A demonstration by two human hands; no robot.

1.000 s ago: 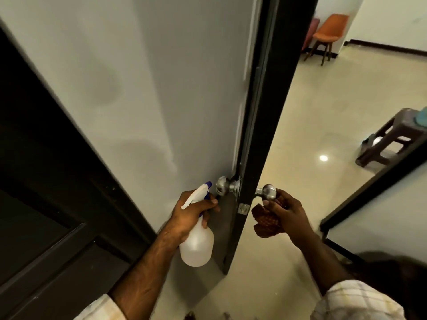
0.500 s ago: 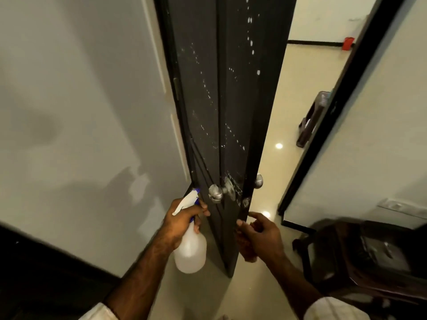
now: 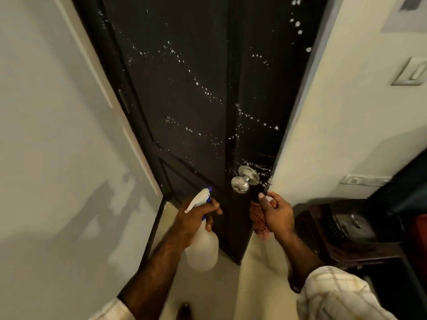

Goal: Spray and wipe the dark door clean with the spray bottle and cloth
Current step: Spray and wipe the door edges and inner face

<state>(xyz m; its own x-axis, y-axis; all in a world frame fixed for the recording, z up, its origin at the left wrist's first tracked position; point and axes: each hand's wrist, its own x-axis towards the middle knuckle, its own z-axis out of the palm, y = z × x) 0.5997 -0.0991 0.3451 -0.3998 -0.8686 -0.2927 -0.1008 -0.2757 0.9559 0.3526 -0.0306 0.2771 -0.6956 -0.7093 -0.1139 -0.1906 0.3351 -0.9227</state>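
Observation:
The dark door (image 3: 196,84) fills the middle of the view, its face speckled with white droplets. A round silver knob (image 3: 241,183) sticks out near its right edge. My left hand (image 3: 196,218) grips the neck of a white spray bottle (image 3: 202,248) with a blue-tipped nozzle, held low in front of the door. My right hand (image 3: 276,214) grips a reddish patterned cloth (image 3: 260,221) at the door's free edge, just below the knob, with its thumb on the edge.
A pale wall (image 3: 57,146) stands to the left and another wall (image 3: 346,112) with a switch plate (image 3: 411,72) to the right. A dark wooden table (image 3: 342,234) with items sits at the lower right. Cream floor (image 3: 254,285) lies below.
The door has swung toward the frame, hiding the room beyond. My right hand left the outer knob and now holds the cloth at the door's edge. The view turned onto the door's spotted face.

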